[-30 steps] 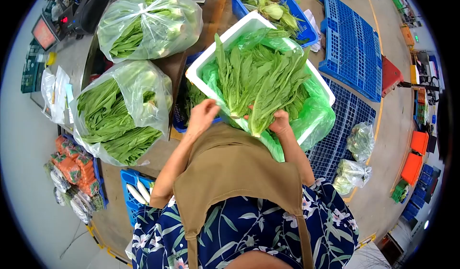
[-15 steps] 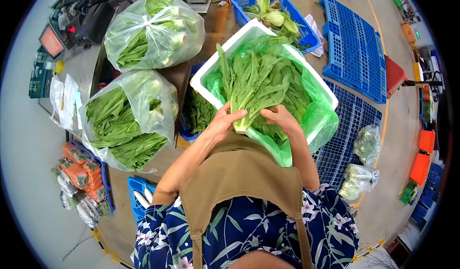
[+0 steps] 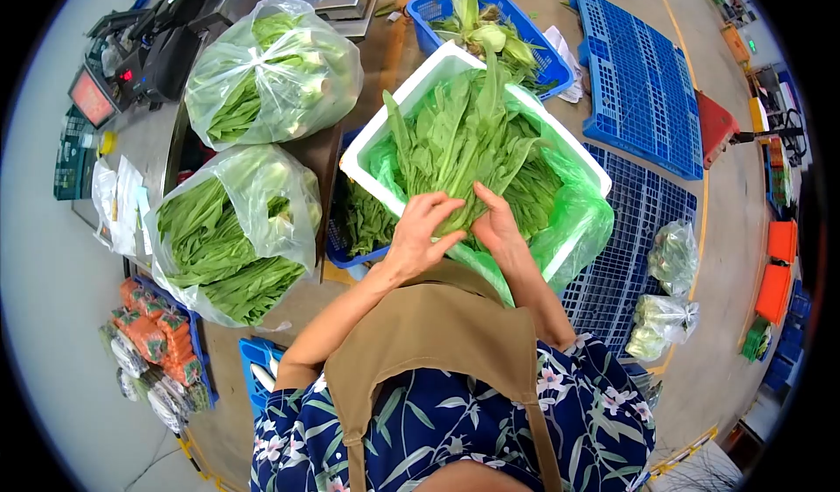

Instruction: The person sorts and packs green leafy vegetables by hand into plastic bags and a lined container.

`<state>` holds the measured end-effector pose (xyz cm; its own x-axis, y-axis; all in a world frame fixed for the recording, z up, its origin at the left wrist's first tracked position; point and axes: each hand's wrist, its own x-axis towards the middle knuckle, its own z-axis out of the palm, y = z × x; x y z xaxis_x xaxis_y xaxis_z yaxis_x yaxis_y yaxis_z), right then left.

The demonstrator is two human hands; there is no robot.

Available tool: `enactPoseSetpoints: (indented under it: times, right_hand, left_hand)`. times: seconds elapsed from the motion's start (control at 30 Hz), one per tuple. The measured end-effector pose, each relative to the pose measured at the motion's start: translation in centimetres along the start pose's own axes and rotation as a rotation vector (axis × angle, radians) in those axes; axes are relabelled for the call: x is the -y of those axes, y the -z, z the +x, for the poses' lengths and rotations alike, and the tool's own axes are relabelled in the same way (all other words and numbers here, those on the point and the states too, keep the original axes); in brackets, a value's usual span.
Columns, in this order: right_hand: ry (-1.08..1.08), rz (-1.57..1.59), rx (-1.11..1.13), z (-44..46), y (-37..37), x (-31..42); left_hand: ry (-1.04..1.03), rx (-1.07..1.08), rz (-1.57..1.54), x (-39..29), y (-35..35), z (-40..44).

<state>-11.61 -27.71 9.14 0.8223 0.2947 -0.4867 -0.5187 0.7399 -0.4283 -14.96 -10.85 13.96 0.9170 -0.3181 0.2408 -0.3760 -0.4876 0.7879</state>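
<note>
A bunch of long green leafy vegetables lies over a white foam box, its stem end toward my body. My left hand is curled round the left side of the stems. On their right side my right hand closes on the same bunch, thumb up against the leaves. Under it, more leaves fill the box, which is lined with a green plastic bag that spills over the right edge.
Two clear bags of leafy vegetables are at the left. Behind the box stands a blue crate with leaf scraps. Blue pallets and bagged vegetables are at the right. A blue basket of greens sits beside the box.
My left hand has moved from the box's near left edge onto the stems. Both hands now hold the bunch from its two sides, and its leaves point more upward in view.
</note>
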Motion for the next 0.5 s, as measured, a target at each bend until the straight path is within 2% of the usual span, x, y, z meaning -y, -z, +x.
enactPoseSetpoints:
  times: [0.03, 0.13, 0.17, 0.23, 0.3, 0.4, 0.5]
  right_hand:
    - [-0.007, 0.056, 0.006, 0.0, 0.4, -0.2]
    - [-0.033, 0.164, 0.083, -0.4, 1.5, -0.1]
    - [-0.007, 0.158, 0.021, -0.5, 1.6, -0.1]
    - [-0.007, 0.237, 0.055, -0.5, 2.7, -0.2]
    - [-0.004, 0.282, 0.039, -0.4, 3.8, -0.2]
    - [-0.033, 0.414, 0.136, -0.1, 5.6, -0.3]
    - [-0.029, 0.333, 0.214, -1.1, 5.4, 0.4]
  left_hand:
    - [0.048, -0.094, -0.097, 0.3, -0.1, -0.2]
    - [0.382, -0.254, -0.319, 2.7, -0.1, -0.9]
    - [0.495, -0.274, -0.330, 3.9, -0.3, -1.1]
    - [0.669, -0.262, -0.252, 6.4, -0.7, -1.8]
    - [0.694, -0.138, -0.079, 8.7, -1.9, -2.9]
    - [0.666, 0.039, 0.110, 9.8, -3.7, -3.9]
    - [0.557, 0.074, 0.272, 9.1, -5.5, -4.0]
